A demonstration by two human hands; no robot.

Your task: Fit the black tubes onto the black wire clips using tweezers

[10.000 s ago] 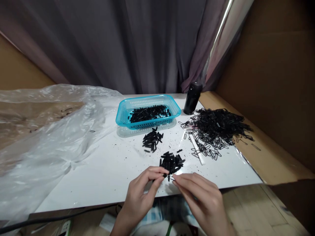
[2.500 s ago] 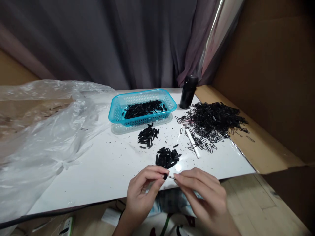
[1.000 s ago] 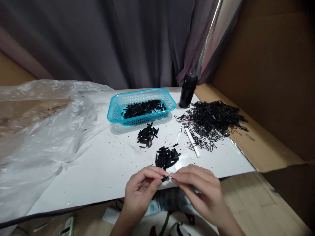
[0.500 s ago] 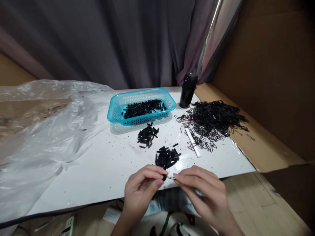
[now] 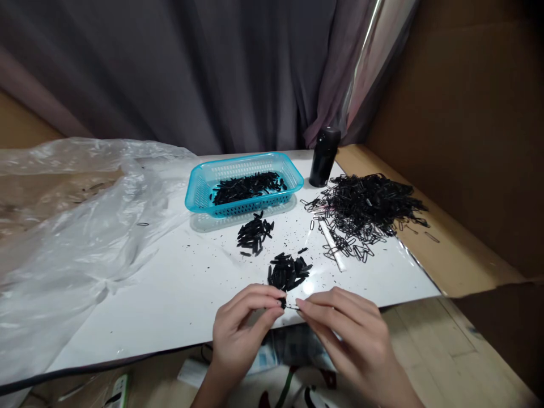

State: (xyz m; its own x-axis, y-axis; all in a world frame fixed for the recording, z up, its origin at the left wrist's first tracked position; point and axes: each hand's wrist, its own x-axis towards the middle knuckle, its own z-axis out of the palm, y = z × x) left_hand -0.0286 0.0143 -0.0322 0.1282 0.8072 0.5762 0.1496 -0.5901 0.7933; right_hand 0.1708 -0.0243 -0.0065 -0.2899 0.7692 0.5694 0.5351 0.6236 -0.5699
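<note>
One white table [image 5: 140, 306], your work held at its six o'clock edge.
Straight ahead of that work being twelve, one blue basket [image 5: 193, 195] sits at eleven; one tangle of wire loops [image 5: 369, 207], uncountable, lies between one and two. Your left hand [image 5: 238, 328] and right hand [image 5: 355, 328] are both closed in pinches. One far heap [image 5: 254, 233] of black pieces lies at eleven, one near heap [image 5: 288, 273] at twelve, too overlapped to count. Your left grips one dark piece [image 5: 282, 303], probably light, perhaps soft: hold its middle. Your right grips one thin wire [image 5: 292, 307], likely springy: hold its end.
</note>
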